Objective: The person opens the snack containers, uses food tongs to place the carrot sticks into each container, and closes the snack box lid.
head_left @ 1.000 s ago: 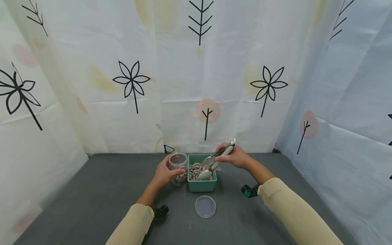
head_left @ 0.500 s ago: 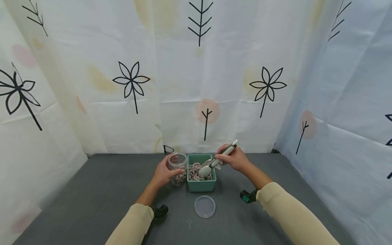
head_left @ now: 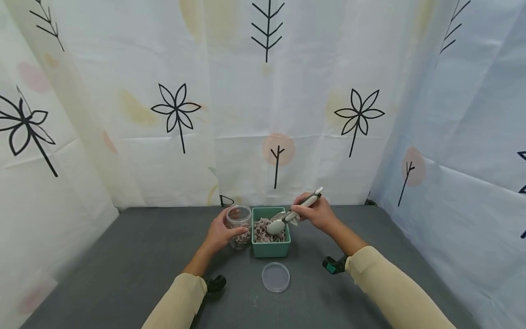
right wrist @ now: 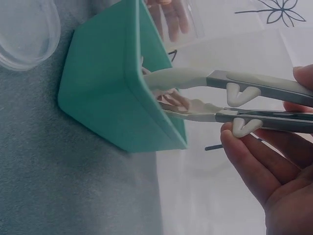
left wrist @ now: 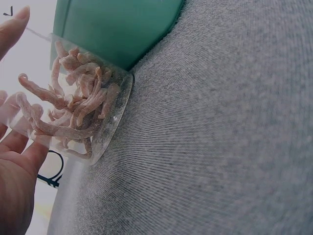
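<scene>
tongs narrow over the strips in the green tub

farthest left, the person's left hand (head_left: 219, 235) holds a clear jar (head_left: 239, 220) upright on the table (head_left: 102, 274), its fingers curled round the wall. pale pinkish-brown strips (left wrist: 73, 103) lie in a loose tangle at the bottom of it. right beside the jar stands a green tub (head_left: 271, 250), with more of the same strips heaped inside. nearer the person, a round clear lid (head_left: 276, 277) lies flat on the table. over on the right, the right hand (head_left: 318, 213) pinches the white-and-grey tongs (head_left: 291, 216) between thumb and fingers, and they slant down into the tub.

what has just changed is the tongs: a second ago their heads stood wider apart, one of them low by the tub's near wall; now they sit closer together and a little higher. to me that suggests they are taking up a clump, though how firmly i cannot tell from here. the jar and the left hand have stayed put
</scene>
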A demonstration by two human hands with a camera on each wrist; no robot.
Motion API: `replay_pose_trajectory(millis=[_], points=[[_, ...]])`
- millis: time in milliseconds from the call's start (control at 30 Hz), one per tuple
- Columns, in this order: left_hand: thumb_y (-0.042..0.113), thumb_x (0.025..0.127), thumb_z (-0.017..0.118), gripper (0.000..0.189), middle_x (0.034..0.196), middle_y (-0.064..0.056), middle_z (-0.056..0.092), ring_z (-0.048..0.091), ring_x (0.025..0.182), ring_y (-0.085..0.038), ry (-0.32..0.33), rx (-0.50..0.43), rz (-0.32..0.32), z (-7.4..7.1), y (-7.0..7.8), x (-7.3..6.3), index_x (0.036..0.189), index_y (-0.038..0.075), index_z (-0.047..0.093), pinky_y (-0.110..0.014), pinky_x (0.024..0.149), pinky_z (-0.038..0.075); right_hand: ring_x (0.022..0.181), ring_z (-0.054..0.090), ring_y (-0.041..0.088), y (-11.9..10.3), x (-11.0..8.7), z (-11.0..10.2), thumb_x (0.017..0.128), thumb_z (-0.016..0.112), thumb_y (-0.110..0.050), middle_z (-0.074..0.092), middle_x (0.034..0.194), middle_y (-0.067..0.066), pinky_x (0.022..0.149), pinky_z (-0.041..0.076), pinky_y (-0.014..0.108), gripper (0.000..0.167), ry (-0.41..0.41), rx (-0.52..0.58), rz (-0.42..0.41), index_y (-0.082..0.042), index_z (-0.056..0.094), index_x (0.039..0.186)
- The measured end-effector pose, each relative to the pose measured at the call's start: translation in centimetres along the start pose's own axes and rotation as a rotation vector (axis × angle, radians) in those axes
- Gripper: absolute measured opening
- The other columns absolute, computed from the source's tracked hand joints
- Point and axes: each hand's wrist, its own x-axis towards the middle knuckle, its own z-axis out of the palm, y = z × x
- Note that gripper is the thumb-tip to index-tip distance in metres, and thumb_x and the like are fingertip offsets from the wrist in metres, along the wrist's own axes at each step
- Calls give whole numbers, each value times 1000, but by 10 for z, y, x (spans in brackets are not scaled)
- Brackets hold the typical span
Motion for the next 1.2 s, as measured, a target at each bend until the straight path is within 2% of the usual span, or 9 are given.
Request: replay_pose_trajectory(millis=[167,367,500,700,733,867,1000,1100,1200], points=[[16,78,83,80,136,-19,53,51,123,-35,17,-7,-8,2,-29,9,145,6,41,-52,94,43,75,69,30,3,7,-5,89,71,-7,66,85,12,63,57,41,14,30,5,-49,5,65,96],[22,77,85,82,134,-17,55,53,121,-34,26,13,-2,3,-30,9,145,7,41,-50,91,45,77,69,38,-9,11,-10,90,69,-3,67,88,20,65,56,47,14,45,24,-58,9,65,97],[20,79,83,80,134,-17,55,53,121,-34,21,25,-12,3,-26,8,146,7,40,-49,91,45,78,66,46,-29,10,-14,90,66,2,65,90,29,67,55,51,14,49,34,-82,14,63,98],[9,81,80,77,133,-28,52,50,121,-43,10,11,6,0,-2,1,144,-4,38,-55,92,43,76,65,48,-58,11,-17,91,64,4,64,90,33,69,54,51,14,61,31,-132,16,63,97],[8,80,80,77,134,-28,51,50,122,-43,14,0,-8,1,-1,1,145,-4,38,-56,93,42,76,65,48,-60,12,-17,91,64,3,64,91,33,69,54,51,14,60,31,-143,16,62,97],[12,80,81,79,134,-25,52,51,122,-39,21,20,-15,2,-15,6,145,-1,39,-53,94,43,77,65,49,-69,17,-14,92,63,3,64,91,33,70,54,52,15,46,45,-164,17,62,99],[18,77,84,81,134,-20,55,53,122,-33,32,24,-18,2,-30,10,145,6,42,-51,95,43,79,65,50,-63,28,-9,92,63,4,64,91,33,70,54,52,15,31,81,-164,16,61,100],[21,76,86,80,133,-18,56,54,121,-31,37,19,-10,2,-34,12,143,8,44,-51,95,43,79,66,48,-56,37,-4,92,63,4,64,91,34,71,54,52,14,17,111,-178,15,61,101],[24,75,86,78,132,-16,57,54,120,-30,38,29,-11,2,-33,12,141,9,46,-50,95,43,78,69,38,-57,41,3,92,64,3,65,91,31,70,55,49,14,4,125,-198,13,62,100]])
